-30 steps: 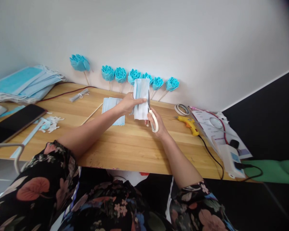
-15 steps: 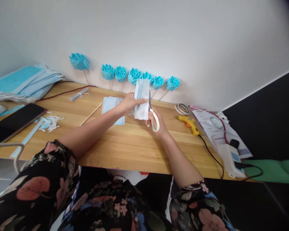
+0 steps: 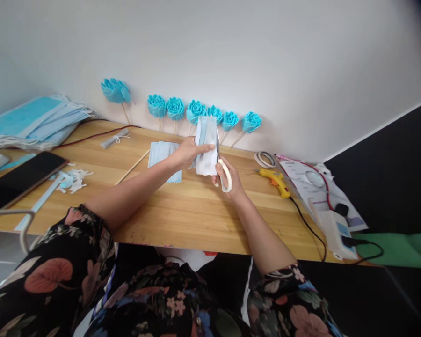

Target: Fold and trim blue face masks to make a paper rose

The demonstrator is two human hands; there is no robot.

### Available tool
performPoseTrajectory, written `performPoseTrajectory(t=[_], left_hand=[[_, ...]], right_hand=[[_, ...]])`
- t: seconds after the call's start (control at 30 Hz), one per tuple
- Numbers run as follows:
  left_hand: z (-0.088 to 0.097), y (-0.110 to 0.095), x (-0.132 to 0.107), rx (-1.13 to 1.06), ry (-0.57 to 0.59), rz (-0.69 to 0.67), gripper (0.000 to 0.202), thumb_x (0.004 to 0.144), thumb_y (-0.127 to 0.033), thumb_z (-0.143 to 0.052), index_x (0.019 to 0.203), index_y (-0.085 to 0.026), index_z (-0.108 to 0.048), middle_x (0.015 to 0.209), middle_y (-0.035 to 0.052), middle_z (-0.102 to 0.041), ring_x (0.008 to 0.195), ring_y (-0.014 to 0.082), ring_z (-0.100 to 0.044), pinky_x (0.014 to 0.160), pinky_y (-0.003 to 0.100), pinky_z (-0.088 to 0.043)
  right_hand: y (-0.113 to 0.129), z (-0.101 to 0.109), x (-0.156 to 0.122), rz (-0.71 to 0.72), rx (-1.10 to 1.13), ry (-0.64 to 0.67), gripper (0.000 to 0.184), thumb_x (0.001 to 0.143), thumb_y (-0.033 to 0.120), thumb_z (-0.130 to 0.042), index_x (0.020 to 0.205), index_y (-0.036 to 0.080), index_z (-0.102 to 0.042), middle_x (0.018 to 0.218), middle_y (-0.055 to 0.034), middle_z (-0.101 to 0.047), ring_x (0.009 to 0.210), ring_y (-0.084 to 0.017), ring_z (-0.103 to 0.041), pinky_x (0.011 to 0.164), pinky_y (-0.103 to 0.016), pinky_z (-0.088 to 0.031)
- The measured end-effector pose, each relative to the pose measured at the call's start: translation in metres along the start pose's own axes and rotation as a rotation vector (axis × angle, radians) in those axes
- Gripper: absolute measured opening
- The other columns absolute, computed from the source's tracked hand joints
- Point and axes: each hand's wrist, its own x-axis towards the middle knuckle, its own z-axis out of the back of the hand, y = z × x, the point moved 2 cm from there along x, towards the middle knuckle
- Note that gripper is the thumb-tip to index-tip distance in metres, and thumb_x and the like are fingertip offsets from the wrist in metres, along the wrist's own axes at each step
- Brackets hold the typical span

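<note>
My left hand (image 3: pixel 192 150) pinches a folded piece of face mask (image 3: pixel 206 161), white and pale blue, with the thumb across its front. In my right hand (image 3: pixel 233 180) are scissors (image 3: pixel 226 177) with cream handles. Their blades stand upright along the right edge of the mask piece, mostly hidden behind it. More cut mask pieces (image 3: pixel 159 152) lie on the table under my left forearm. Behind the hands, several blue fabric flowers (image 3: pixel 176 108) on thin sticks lean on the wall.
On the wooden table (image 3: pixel 196 217), a yellow glue gun (image 3: pixel 275 181), tape rolls (image 3: pixel 265 159) and a power strip (image 3: pixel 337 233) lie at right. A stack of face masks (image 3: pixel 31 117), a phone (image 3: pixel 23 180), white scraps (image 3: pixel 75 180) and a thin stick (image 3: pixel 133 166) lie at left.
Almost nothing differs. Both hands hold the mask piece and the scissors in nearly the same place.
</note>
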Motion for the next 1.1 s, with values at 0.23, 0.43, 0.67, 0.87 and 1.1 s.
performPoseTrajectory(t=[0.23,0.43,0.67,0.87,1.1], left_hand=[[0.002,0.004,0.002,0.003,0.002,-0.005,0.035,0.068,-0.036,-0.081,0.086,-0.011,-0.064,0.082,0.0089,-0.069,0.074,0.0205,-0.066,0.073,0.038,-0.054],[0.001,0.004,0.002,-0.002,-0.009,-0.001,0.033,0.067,-0.035,-0.081,0.084,-0.012,-0.064,0.079,0.0073,-0.068,0.07,0.0187,-0.064,0.068,0.034,-0.053],[0.001,0.006,0.004,-0.027,-0.005,0.012,0.036,0.065,-0.037,-0.083,0.083,-0.013,-0.063,0.077,0.0064,-0.068,0.07,0.0181,-0.064,0.068,0.033,-0.053],[0.002,0.006,0.004,-0.011,-0.011,0.019,0.029,0.07,-0.031,-0.08,0.085,-0.012,-0.064,0.079,0.0061,-0.068,0.071,0.0181,-0.066,0.073,0.036,-0.054],[0.001,0.003,0.001,-0.026,-0.042,0.045,0.027,0.07,-0.029,-0.08,0.083,-0.01,-0.067,0.077,0.006,-0.068,0.07,0.0172,-0.063,0.07,0.034,-0.052]], right_hand=[[-0.003,0.0,0.0,-0.026,0.038,-0.017,0.051,0.075,0.07,-0.067,0.091,0.023,-0.057,0.054,0.0076,-0.05,0.041,-0.007,-0.045,0.038,-0.021,-0.034],[-0.005,0.0,0.001,-0.02,0.04,-0.016,0.048,0.076,0.068,-0.068,0.087,0.023,-0.057,0.053,0.0075,-0.049,0.041,-0.006,-0.045,0.037,-0.02,-0.036],[-0.009,0.001,0.002,-0.01,0.032,-0.019,0.049,0.075,0.069,-0.067,0.086,0.023,-0.058,0.052,0.0077,-0.048,0.039,-0.006,-0.044,0.037,-0.02,-0.036],[-0.012,0.001,0.003,-0.003,0.034,-0.024,0.046,0.077,0.067,-0.067,0.088,0.023,-0.059,0.052,0.0075,-0.048,0.039,-0.006,-0.043,0.037,-0.02,-0.036],[0.0,-0.002,-0.001,-0.032,0.022,-0.034,0.047,0.077,0.067,-0.068,0.088,0.022,-0.06,0.051,0.0074,-0.048,0.04,-0.006,-0.042,0.038,-0.019,-0.034]])
